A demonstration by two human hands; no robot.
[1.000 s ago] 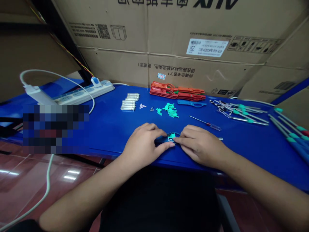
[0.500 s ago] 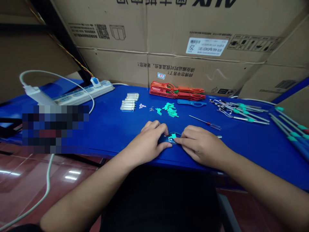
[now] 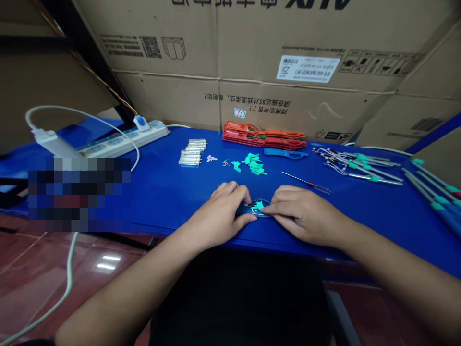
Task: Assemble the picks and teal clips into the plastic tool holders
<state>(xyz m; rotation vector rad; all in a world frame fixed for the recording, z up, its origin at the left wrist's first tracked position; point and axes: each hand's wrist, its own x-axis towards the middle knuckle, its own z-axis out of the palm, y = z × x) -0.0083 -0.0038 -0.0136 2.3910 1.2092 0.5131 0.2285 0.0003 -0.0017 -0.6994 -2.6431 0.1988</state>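
My left hand is closed around the left part of a blue plastic casing near the table's front edge, thumb on the near side and fingers on the far side. Inside the casing are white and dark wires and a small green plastic piece. My right hand has its fingers pressed together, the tips at the right side of the green piece; what lies beneath them is partly hidden. Beyond my right hand lies a screwdriver with a clear handle.
On the blue table lie clear tubes, tiny screws, green pieces, red casings, a blue casing and wired metal rods. A power strip is at left, a cardboard box behind.
The right fingertips have shifted slightly right on the green piece, showing a little more of the casing. My left hand keeps its hold.
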